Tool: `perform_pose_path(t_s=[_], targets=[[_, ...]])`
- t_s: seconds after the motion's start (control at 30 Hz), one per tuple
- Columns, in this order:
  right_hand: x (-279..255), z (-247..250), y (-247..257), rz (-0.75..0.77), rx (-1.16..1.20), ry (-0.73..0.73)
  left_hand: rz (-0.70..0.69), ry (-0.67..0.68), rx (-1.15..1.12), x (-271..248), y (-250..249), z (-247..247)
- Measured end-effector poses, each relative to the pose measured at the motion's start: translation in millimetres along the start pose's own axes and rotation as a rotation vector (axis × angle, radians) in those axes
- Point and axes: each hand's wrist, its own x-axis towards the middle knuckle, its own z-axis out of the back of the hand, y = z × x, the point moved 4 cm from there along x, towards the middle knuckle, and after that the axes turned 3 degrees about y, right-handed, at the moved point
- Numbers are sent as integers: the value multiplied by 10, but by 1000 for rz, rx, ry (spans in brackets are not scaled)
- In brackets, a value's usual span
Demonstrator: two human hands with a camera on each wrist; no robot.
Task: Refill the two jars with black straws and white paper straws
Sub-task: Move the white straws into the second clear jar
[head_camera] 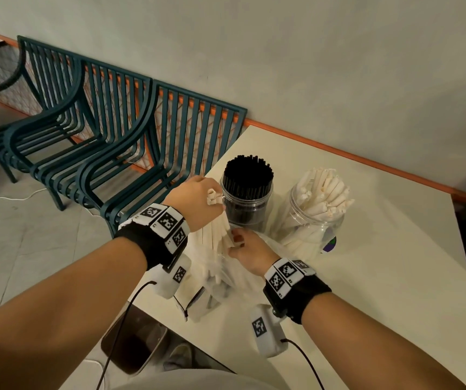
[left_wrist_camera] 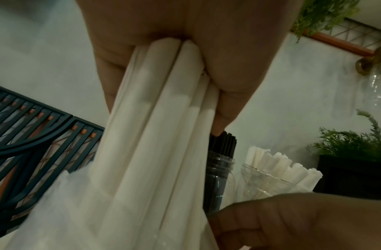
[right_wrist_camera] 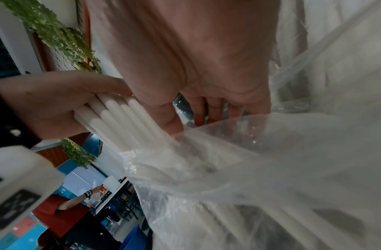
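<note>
My left hand (head_camera: 198, 201) grips a bundle of white paper straws (head_camera: 217, 232), their lower ends still inside a clear plastic bag (head_camera: 226, 277) on the table. The left wrist view shows the fingers wrapped round the white paper straws (left_wrist_camera: 164, 118). My right hand (head_camera: 250, 250) pinches the bag's mouth just right of the bundle; in the right wrist view its fingers (right_wrist_camera: 174, 118) hold the plastic bag (right_wrist_camera: 249, 160). Behind stand a jar packed with black straws (head_camera: 247, 190) and a clear jar of white paper straws (head_camera: 317, 212), leaning right.
The cream table (head_camera: 381, 277) meets the wall at the back, and its left edge runs close to my left wrist. Dark green slatted chairs (head_camera: 99, 142) stand to the left on the floor. A dark stool seat (head_camera: 133, 342) is below the table's near edge.
</note>
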Motion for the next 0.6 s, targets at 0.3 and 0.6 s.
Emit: perform_pose_path(t_s=[0.3,0.6], targets=[[16,41,-26,-27,41,10,114,93,-11,81,27,14],[95,30,40,26,302,12,-99,62,-152,-49,-135,-54]])
